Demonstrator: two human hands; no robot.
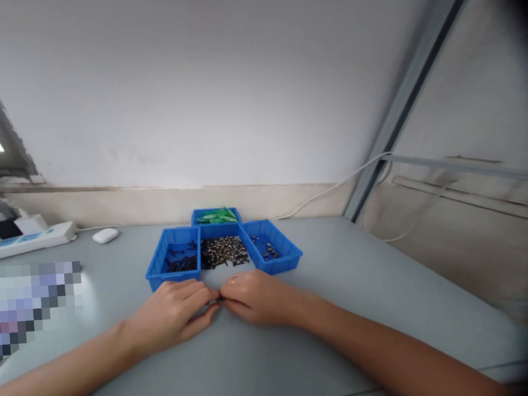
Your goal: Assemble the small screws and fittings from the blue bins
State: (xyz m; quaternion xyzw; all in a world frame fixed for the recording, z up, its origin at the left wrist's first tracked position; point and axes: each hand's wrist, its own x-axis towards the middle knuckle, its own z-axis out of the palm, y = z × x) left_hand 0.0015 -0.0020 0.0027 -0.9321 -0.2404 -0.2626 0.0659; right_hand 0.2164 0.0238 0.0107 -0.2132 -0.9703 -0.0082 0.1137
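Together, the two hands meet just in front of the trays, low over the worktop (275, 354). Both forearms slant inward from the lower corners, wrists nearly straight and palms turned down. The left hand (181, 306) reaches in with its fingers extended and its thumb beneath; the right hand (259, 295) is more curled, knuckles up. Each pinches at one small dark piece (219, 298) between thumb and fingertips — it sits right where the hands come together, mostly hidden, so its exact shape cannot be told.

Three blue trays, smooth and plastic-looking, are grouped beyond. The left tray (180, 236) holds a scatter of slim black pieces, the right tray (289, 262) only a few with brassy ends, and the back tray (196, 217) a bundle of long, glossy green strips (217, 216). Between the left and right ones lies a single heap (225, 249) of screw-like metal bits, dark and brassy, too many to count; one blue wall (221, 230) rises behind it.

One ring (233, 280) circles a right-hand finger. Off to the left are one white power strip (36, 240) and one rounded white case (106, 235) — glossy, pebble-shaped. The worktop is flat, grey and smooth.
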